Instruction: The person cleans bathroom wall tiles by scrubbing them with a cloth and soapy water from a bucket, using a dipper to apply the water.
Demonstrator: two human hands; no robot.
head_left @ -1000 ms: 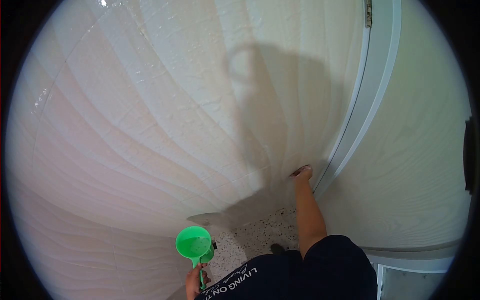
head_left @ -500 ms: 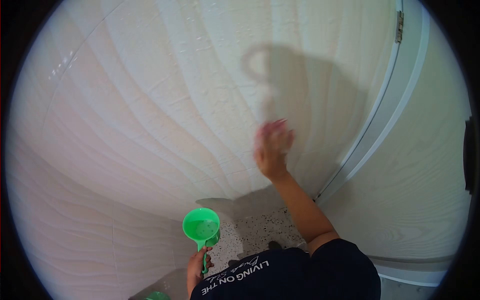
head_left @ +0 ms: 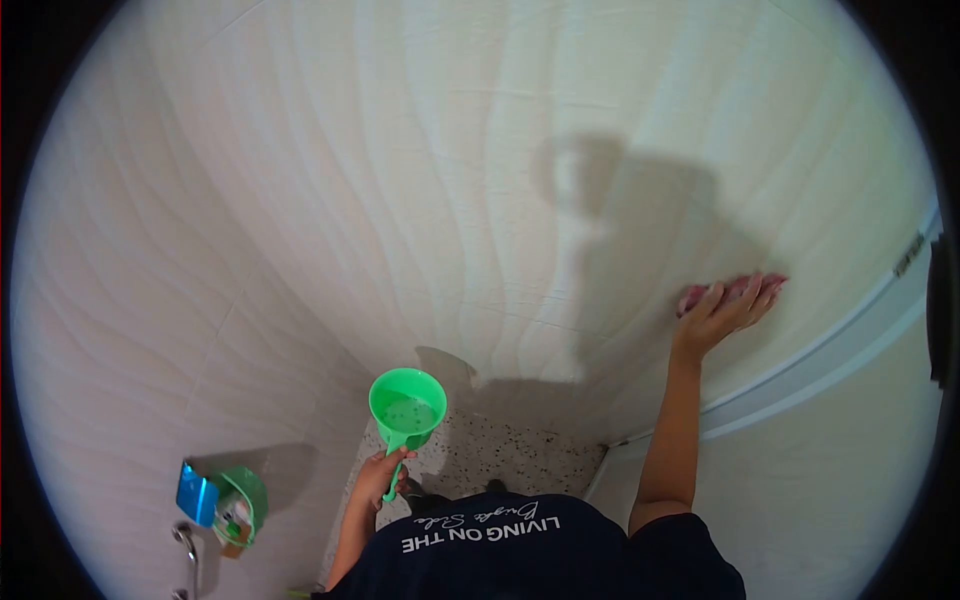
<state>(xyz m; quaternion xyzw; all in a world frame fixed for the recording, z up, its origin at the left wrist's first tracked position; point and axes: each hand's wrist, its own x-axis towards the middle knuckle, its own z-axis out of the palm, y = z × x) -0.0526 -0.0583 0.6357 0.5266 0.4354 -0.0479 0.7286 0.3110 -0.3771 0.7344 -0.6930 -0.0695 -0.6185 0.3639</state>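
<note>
My left hand (head_left: 380, 474) is wrapped round the handle of a green dipper (head_left: 408, 392), held upright low in front of me. Foamy, bubbly liquid lies in the bottom of it. Out to the right, my right hand (head_left: 722, 318) presses a crumpled dark pink cloth (head_left: 732, 291) against the pale, wavy-patterned wall (head_left: 480, 220). Its fingers lie over the cloth, hiding part of it. My shadow falls on the wall between the two hands.
A green basket (head_left: 246, 500) with small items hangs on the left wall, with a blue object (head_left: 196, 494) beside it. Below is a metal fitting (head_left: 184, 545). A hinged door frame (head_left: 800, 375) stands at the right. The floor (head_left: 500, 455) is speckled.
My right hand has moved right across the wall with the cloth. The view has shifted, bringing the basket and metal fitting into sight. My left hand still holds the dipper.
</note>
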